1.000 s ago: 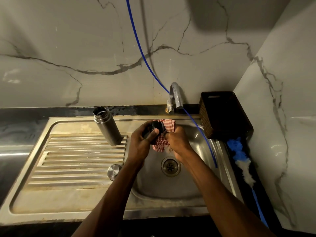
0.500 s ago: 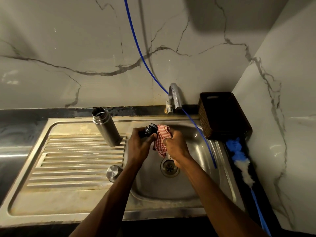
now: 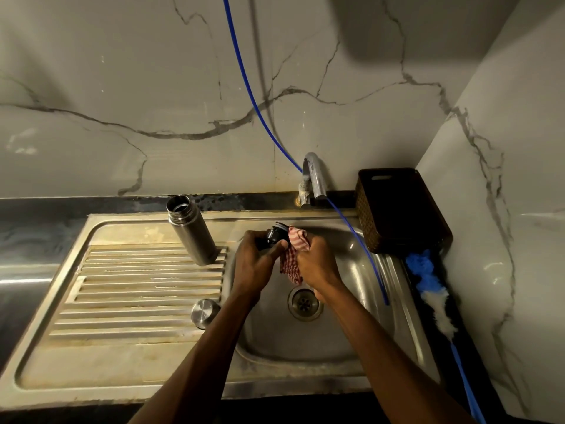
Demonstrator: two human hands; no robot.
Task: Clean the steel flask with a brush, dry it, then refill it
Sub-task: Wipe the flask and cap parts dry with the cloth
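Observation:
The steel flask (image 3: 191, 231) stands open and upright on the drainboard, at the back by the sink basin. Over the basin, my left hand (image 3: 256, 264) grips the flask's dark stopper (image 3: 276, 235), its threaded end pointing up and right. My right hand (image 3: 316, 264) holds a red-and-white checked cloth (image 3: 293, 255) against the stopper; part of the cloth hangs below my fingers. A round steel cap (image 3: 204, 312) lies on the drainboard near the basin's edge. The blue-and-white bottle brush (image 3: 428, 280) lies on the counter to the right of the sink.
The sink basin (image 3: 351, 270) has a drain (image 3: 305, 304) below my hands. A curved tap (image 3: 313, 175) stands at the back, with a blue hose (image 3: 253, 96) running down into the basin. A dark basket (image 3: 400, 209) sits in the right corner.
My left hand has turned the stopper so its threaded end shows, and the cloth has shifted from behind it to its right side. The hands drifted slightly left.

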